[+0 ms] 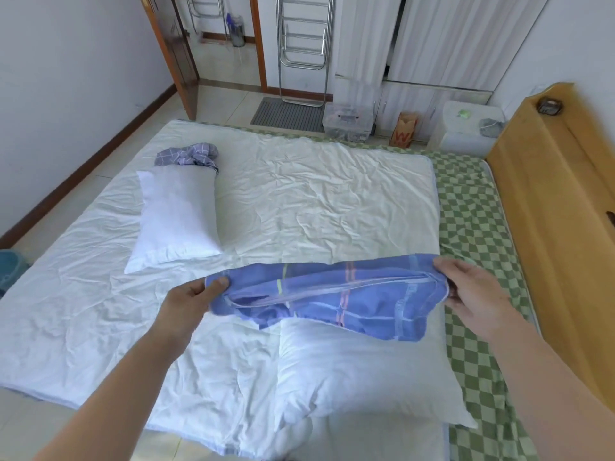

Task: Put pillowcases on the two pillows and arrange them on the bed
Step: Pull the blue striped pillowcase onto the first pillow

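Cloth was the whole matter at this point: the blue plaid pillowcase (332,294) hung slack between the person's two hands, thin and limp, sagging wherever it was not held. It looked light enough that weight would not count; the trouble would be floppiness, so the sensible place to take it seemed to be the hem of its open mouth, at both ends, to keep that mouth spread. That was roughly how it was held. The left hand (191,302) pinched one end, thumb on top and fingers (219,282) curled round the edge. The right hand (472,291) gripped the other end, its fingers folded into the bunched fabric. Just below the fingers, nearer the person, lay a bare white pillow (359,371), partly under the hanging cloth; it looked soft and squashy, likely to fold if lifted by a corner.

By count: two pillows, both uncovered, the second pillow (176,217) lying well beyond the left fingers on the white quilt (316,194). Two pillowcases, the other a crumpled checked pillowcase (189,158) touching that far pillow's far end. Two hands, both busy. One bed, its green checked sheet (466,207) showing beyond the right fingers.
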